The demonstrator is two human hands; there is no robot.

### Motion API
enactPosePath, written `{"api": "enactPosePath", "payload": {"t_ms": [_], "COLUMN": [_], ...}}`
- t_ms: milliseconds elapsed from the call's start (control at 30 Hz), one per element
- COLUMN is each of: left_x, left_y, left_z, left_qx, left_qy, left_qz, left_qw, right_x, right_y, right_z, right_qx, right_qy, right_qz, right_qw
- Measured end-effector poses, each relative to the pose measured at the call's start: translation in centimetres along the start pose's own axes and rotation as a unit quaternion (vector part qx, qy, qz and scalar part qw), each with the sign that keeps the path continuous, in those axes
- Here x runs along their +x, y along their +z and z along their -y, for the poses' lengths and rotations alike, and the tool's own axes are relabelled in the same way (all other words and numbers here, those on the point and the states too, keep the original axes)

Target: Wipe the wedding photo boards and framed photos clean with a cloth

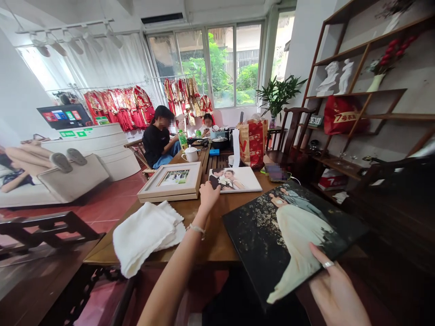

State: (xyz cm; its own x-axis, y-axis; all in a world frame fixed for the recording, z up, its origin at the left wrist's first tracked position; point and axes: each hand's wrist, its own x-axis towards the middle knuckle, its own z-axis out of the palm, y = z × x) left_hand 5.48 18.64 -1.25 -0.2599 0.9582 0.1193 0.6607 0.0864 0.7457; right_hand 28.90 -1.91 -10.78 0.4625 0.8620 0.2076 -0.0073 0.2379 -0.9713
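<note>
Right hand (335, 290): fingers mostly hidden beneath black picture (288, 235); wrist cut off by bottom edge. Left hand (210, 195): covers near corner of white photo (234, 179), grip unclear. Right of left hand: phone (277, 173), screen blurred. Beyond left hand: seated person (154, 140), face blurred. Far left of left hand: lying person (29, 164), cut off by left edge.
</note>
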Motion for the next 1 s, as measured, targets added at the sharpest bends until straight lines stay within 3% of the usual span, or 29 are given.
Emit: {"api": "enactPosePath", "payload": {"t_ms": [167, 433, 600, 700, 833, 900, 1000], "left_x": [3.5, 7.0, 6.4, 5.9, 5.6, 5.4, 4.7], "left_y": [1.9, 1.2, 1.5, 1.5, 1.1, 0.6, -0.9], "left_z": [-0.1, 1.0, 1.2, 0.7, -0.7, -1.5, -2.6], "left_qx": [0.056, -0.014, -0.166, -0.274, -0.394, -0.447, -0.523], "left_qy": [-0.059, -0.1, -0.141, -0.159, -0.164, -0.161, -0.152], "left_qz": [0.007, 0.068, 0.133, 0.158, 0.128, 0.105, 0.079], "left_qw": [0.997, 0.993, 0.967, 0.935, 0.895, 0.873, 0.835], "right_x": [-1.4, -1.5, -1.8, -1.4, -0.6, -0.3, 0.3], "right_y": [-1.8, -2.1, -1.7, -0.1, 2.3, 3.1, 4.0], "right_z": [-1.9, -2.2, -1.2, 0.8, 3.8, 4.6, 4.9], "right_qx": [-0.11, -0.116, -0.028, 0.069, 0.221, 0.254, 0.27], "right_qy": [-0.078, -0.067, 0.003, 0.096, 0.241, 0.267, 0.269], "right_qz": [0.029, 0.015, 0.008, -0.047, -0.138, -0.16, -0.165], "right_qw": [0.99, 0.991, 1.0, 0.992, 0.935, 0.916, 0.91]}}
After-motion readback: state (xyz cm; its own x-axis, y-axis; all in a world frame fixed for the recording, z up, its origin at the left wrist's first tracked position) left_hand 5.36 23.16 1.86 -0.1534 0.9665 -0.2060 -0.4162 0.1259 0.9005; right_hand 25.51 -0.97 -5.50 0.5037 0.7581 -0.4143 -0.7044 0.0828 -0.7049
